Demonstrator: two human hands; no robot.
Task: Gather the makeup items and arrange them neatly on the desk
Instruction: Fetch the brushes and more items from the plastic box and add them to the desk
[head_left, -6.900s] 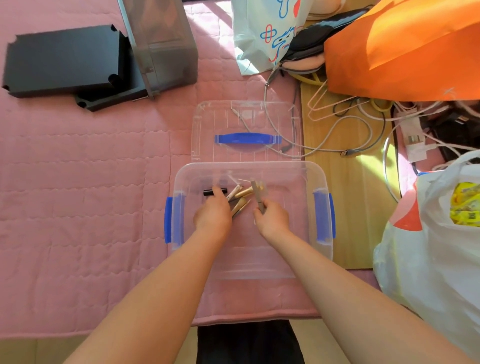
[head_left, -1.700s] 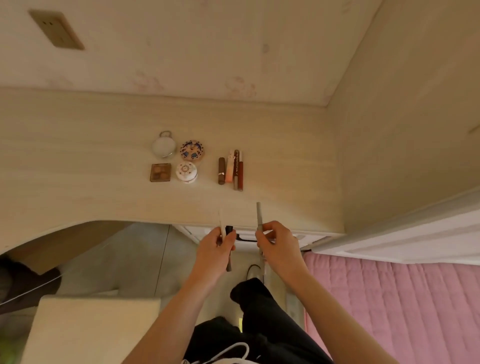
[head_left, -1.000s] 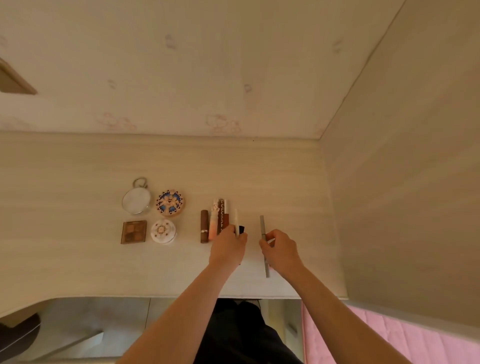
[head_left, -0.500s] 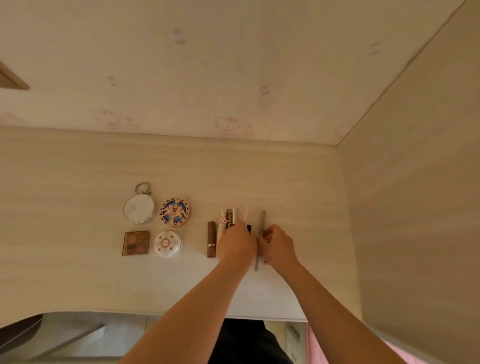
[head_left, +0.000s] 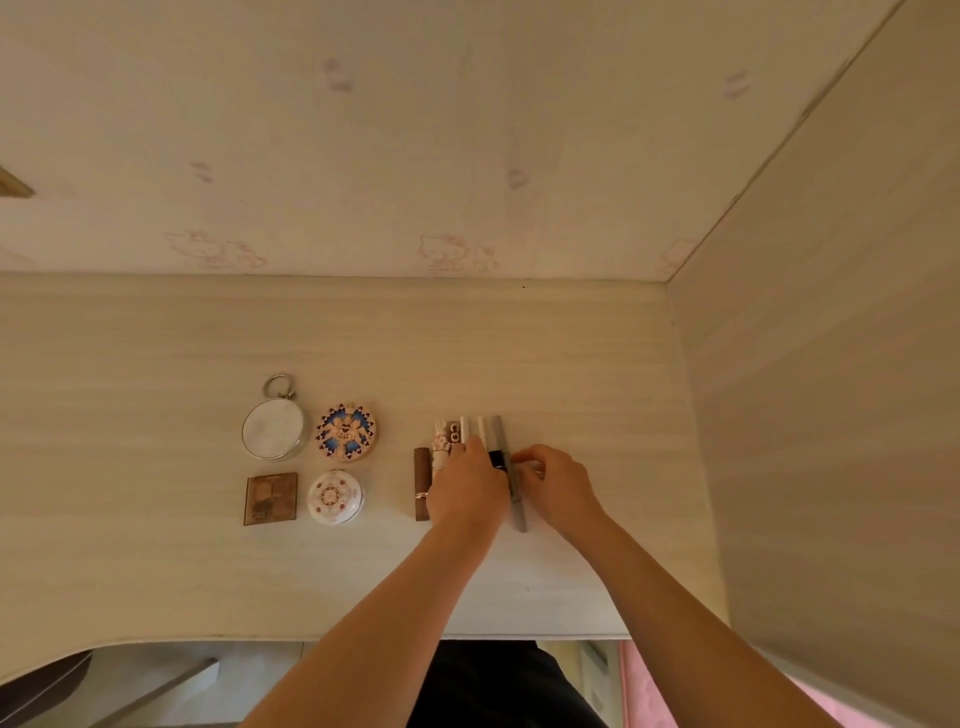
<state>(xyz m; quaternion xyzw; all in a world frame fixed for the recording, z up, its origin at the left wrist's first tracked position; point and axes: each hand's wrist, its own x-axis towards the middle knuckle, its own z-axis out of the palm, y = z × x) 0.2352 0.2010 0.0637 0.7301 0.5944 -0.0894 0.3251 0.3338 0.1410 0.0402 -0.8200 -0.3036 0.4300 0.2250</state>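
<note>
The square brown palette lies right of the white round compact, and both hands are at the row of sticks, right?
No: the head view shows the square brown palette left of the white round compact. Both the left hand and right hand are at the row of sticks, the right pinching the grey stick.

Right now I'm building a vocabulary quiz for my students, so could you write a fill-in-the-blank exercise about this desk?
1. The round mirror lies just beyond the ____ brown palette.
2. The white round compact lies directly ____ of that palette.
3. The leftmost stick in the row is a ____ lipstick tube.
4. The right hand pinches the grey pencil, the ____ stick in the row.

Missing words: square; right; brown; rightmost.
</note>
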